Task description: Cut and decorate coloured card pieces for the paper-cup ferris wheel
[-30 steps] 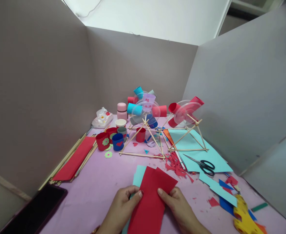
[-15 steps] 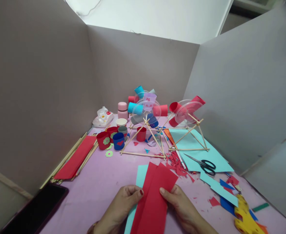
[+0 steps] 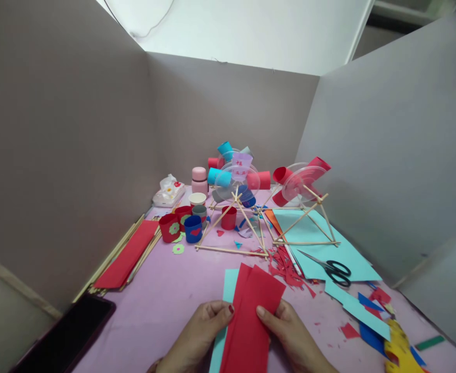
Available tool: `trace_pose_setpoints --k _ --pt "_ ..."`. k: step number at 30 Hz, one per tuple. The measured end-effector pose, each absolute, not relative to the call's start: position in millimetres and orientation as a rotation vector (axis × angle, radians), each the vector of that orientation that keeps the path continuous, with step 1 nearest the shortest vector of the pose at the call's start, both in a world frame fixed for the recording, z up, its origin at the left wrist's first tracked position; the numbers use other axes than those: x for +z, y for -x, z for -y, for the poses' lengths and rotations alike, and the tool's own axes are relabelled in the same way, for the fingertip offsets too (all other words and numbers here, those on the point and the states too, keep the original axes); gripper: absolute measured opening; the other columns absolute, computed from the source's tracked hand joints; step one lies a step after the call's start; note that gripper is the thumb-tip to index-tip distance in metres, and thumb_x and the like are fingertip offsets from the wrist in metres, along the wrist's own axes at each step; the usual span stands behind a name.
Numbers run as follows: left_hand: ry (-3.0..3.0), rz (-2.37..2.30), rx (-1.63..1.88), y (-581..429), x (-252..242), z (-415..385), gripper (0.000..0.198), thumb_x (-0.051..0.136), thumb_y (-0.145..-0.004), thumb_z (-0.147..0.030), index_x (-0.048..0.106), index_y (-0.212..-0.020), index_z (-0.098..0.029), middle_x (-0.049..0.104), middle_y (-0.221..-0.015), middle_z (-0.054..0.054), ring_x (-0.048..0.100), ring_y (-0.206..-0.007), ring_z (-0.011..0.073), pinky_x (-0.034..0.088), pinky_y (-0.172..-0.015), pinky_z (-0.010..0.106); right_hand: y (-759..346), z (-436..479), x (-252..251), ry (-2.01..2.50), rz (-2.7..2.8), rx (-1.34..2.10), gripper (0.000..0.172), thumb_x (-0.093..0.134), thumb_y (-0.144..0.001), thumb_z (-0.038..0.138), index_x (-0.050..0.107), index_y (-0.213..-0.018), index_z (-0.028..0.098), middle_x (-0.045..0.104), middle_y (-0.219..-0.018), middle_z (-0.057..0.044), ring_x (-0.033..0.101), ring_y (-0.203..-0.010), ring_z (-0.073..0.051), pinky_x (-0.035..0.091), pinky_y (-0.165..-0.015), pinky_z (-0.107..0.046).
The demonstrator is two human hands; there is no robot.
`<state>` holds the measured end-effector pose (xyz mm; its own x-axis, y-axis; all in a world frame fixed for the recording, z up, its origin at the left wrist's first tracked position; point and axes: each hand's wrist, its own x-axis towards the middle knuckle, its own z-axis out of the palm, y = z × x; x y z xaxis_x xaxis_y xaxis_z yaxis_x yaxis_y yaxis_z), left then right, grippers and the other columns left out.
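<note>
Red sheet [image 3: 253, 316]: paper, matt, smooth, creased lengthwise. Turquoise sheet [image 3: 230, 285] beneath: paper, matt. Table cover [image 3: 166, 305]: lilac, matt, soft-looking; cloth or felt, cannot tell which. Stick frames [image 3: 231, 250]: bare pale wood, unvarnished. Discs [image 3: 239, 175] on frames: clear plastic, glossy. Scissors [image 3: 331, 268]: bright metal blades, black plastic handles with slight sheen. Cups [image 3: 193, 228]: wrapped in matt coloured paper. Bottle [image 3: 199, 179]: pink, smooth, satin finish. Side boards [image 3: 57, 155]: grey, matt, flat. Slab [image 3: 65, 339] near left: black, glossy.
</note>
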<state>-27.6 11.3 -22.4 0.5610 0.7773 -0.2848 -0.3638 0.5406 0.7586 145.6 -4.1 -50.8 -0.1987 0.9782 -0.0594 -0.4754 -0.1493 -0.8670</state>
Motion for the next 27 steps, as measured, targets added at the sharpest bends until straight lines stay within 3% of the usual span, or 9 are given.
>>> trace_pose_setpoints --k 6,14,21,27 --pt "-0.659 -0.621 0.791 25.4 -36.8 -12.9 0.033 0.081 -0.056 -0.035 0.071 -0.076 -0.011 0.073 -0.066 0.010 0.068 -0.062 0.0219 0.050 -0.067 0.032 -145.3 3.4 -56.5 0.815 0.859 1.666 0.037 0.073 -0.069 0.035 0.068 -0.097 0.012 0.073 -0.085 -0.013 0.067 -0.084 -0.029 0.050 -0.079 -0.042" --pt "-0.632 -0.606 0.829 20.5 -35.0 -5.8 0.028 0.081 -0.057 -0.034 0.070 -0.069 -0.012 0.073 -0.067 0.009 0.069 -0.074 0.0258 0.048 -0.076 0.036 -138.9 5.8 -60.4 0.761 0.756 1.778 0.036 0.075 -0.065 0.036 0.069 -0.091 0.013 0.074 -0.082 -0.012 0.068 -0.082 -0.029 0.050 -0.079 -0.043" --pt "-0.686 -0.582 0.847 26.6 -39.0 -8.6 0.039 0.083 -0.054 -0.033 0.068 -0.084 -0.014 0.074 -0.083 0.009 0.067 -0.084 0.0252 0.045 -0.085 0.037 -142.2 5.8 -55.9 0.838 0.738 1.785 0.032 0.075 -0.066 0.036 0.071 -0.088 0.014 0.074 -0.082 -0.012 0.068 -0.081 -0.029 0.052 -0.078 -0.043" --pt "-0.646 -0.600 0.850 24.8 -48.3 -9.4 0.043 0.085 -0.050 -0.034 0.068 -0.084 -0.014 0.073 -0.088 0.012 0.066 -0.090 0.0280 0.046 -0.084 0.039 -142.4 5.5 -52.9 0.825 0.746 1.787 0.033 0.075 -0.066 0.037 0.071 -0.090 0.014 0.074 -0.084 -0.012 0.068 -0.081 -0.029 0.051 -0.079 -0.043"
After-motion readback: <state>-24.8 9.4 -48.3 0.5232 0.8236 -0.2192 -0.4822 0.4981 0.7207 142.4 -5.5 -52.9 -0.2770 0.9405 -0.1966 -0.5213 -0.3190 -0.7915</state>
